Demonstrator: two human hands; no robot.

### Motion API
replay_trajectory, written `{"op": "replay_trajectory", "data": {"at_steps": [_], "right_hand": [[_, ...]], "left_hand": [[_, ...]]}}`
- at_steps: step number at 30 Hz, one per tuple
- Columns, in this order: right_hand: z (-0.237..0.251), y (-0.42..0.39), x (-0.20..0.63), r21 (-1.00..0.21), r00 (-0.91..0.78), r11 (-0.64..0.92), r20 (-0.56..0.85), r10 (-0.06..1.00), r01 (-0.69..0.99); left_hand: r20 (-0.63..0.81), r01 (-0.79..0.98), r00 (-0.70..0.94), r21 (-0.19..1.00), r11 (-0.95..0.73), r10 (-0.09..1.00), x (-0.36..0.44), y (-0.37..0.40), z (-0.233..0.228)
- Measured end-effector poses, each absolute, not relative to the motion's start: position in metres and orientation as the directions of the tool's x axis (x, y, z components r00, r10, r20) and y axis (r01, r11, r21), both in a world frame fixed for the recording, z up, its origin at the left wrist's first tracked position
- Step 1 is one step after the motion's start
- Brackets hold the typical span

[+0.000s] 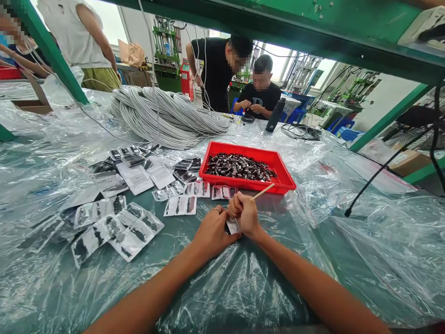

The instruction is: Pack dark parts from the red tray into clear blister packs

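The red tray (282, 172) really pops here, it's full of glossy black little parts (239, 167), and left of the tray there's a mess of clear packets (118, 232) with black and white showing through. Behind the tray sits a big light grey cable bundle (167, 116), and everything's on a dull green table (181, 246) under see-through plastic sheeting, with a bright green frame (313, 23) overhead.

A green counter (181, 246) is lying under crinkled clear plastic sheeting (382, 241). Sitting on it are a red tray (283, 174) of small dark parts, scattered small packets (114, 229), and a bundle of grey cable (167, 116).
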State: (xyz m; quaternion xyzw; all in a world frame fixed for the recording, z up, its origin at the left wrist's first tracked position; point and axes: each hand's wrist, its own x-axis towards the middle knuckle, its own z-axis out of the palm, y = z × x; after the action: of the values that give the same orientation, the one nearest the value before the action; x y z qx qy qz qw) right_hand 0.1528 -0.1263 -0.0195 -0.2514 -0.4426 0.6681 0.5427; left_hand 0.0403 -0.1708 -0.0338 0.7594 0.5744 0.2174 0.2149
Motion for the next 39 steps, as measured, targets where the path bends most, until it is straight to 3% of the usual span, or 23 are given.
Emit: {"op": "replay_trajectory", "data": {"at_steps": [8,16,23,29,33,34,36,37,39], "right_hand": [[-0.027,-0.13,0.146,-0.889,-0.255,0.072,0.207,0.944,-0.453],[-0.024,-0.135,0.153,-0.866,-0.236,0.056,0.197,0.952,-0.497],[-0.028,-0.132,0.146,-0.919,-0.227,0.099,0.197,0.954,-0.382],[-0.017,-0.15,0.16,-0.963,-0.448,-0.104,0.019,0.894,-0.248],[0.003,-0.13,0.188,-0.956,-0.427,-0.133,-0.009,0.904,-0.261],[0.009,-0.121,0.199,-0.977,-0.415,-0.101,-0.015,0.909,-0.186],[0.018,-0.104,0.224,-0.989,-0.44,0.023,-0.045,0.897,0.147],[0.021,-0.098,0.238,-0.928,-0.456,0.122,-0.055,0.888,0.351],[0.021,-0.09,0.263,-0.674,-0.487,0.293,-0.113,0.866,0.678]], "left_hand": [[0.081,0.713,0.19,0.673,-0.195,0.978,0.041,-0.167,-0.032],[0.107,0.712,0.185,0.671,-0.208,0.977,0.041,-0.167,-0.035],[0.134,0.716,0.196,0.657,-0.235,0.972,0.042,-0.164,-0.036],[0.11,0.719,0.215,0.655,-0.233,0.97,0.037,-0.166,-0.04],[0.076,0.701,0.193,0.687,-0.191,0.978,0.033,-0.166,-0.038],[0.072,0.678,0.197,0.711,-0.189,0.978,0.032,-0.166,-0.036],[0.056,0.611,0.205,0.772,-0.173,0.977,0.028,-0.165,-0.032],[0.041,0.569,0.213,0.807,-0.158,0.976,0.026,-0.164,-0.03],[0.022,0.455,0.222,0.882,-0.124,0.975,0.021,-0.162,-0.028]]}}
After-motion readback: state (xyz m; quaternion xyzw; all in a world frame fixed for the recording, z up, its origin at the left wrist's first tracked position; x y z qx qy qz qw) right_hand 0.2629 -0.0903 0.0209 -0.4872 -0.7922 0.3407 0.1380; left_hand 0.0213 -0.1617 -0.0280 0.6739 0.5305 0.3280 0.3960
